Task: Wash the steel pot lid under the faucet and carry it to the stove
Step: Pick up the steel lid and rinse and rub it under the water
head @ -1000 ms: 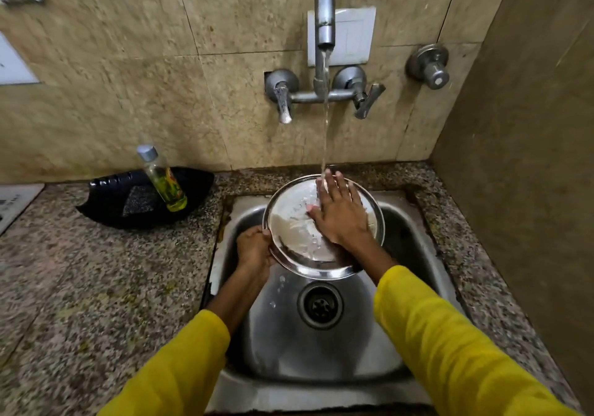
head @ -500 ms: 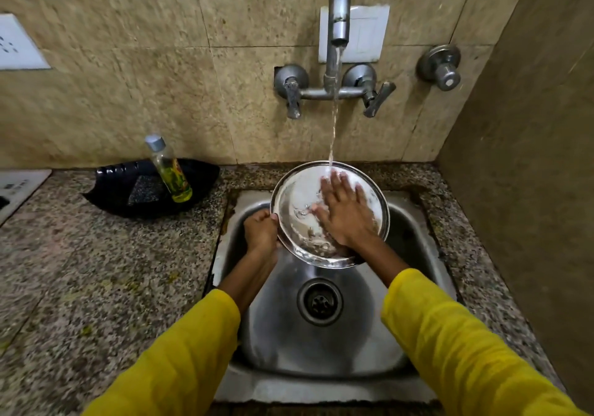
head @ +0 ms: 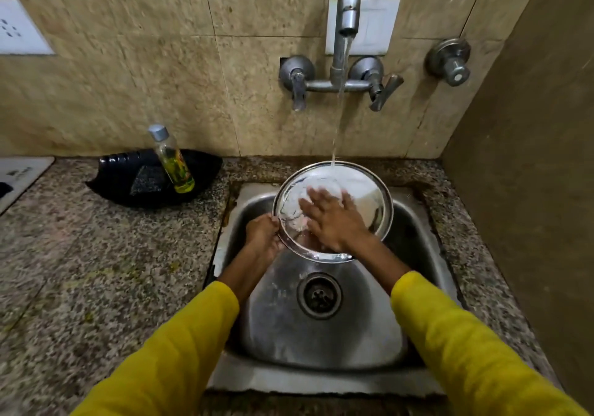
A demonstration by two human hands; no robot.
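Lid: the steel pot lid [head: 369,190] is round and shiny. It is held up over the back of the sink [head: 321,345], tipped so its far edge is higher and its open face looks up at the person.

Shape of lid: it is a circle, so it has no long side. What matters is the tilt, and water looks set to run down to the near edge.

Water: a thin stream falls from the faucet [head: 347,10] and lands on the far part of the lid, just past the fingertips.

Left hand: the left hand [head: 263,234] is closed on the lid's left rim, pinching the edge. It is the hand that holds the lid up.

Right hand: the right hand [head: 334,219] lies flat and open on the lid's face, fingers spread, rubbing. It grips nothing.

Which hand is nearer: both touch the lid. Only the left one has a hold, so I think it would carry the lid, or the right must take a grip first.

Stove: no burner is in view. A white flat thing [head: 19,174] sits at the far left of the counter [head: 96,271]; I cannot tell what it is.

Nearby: a small bottle [head: 172,161] with yellow liquid stands on a black tray [head: 122,174], left of the sink.

Writing: the bottle's label is too blurry to read. No other words can be read.
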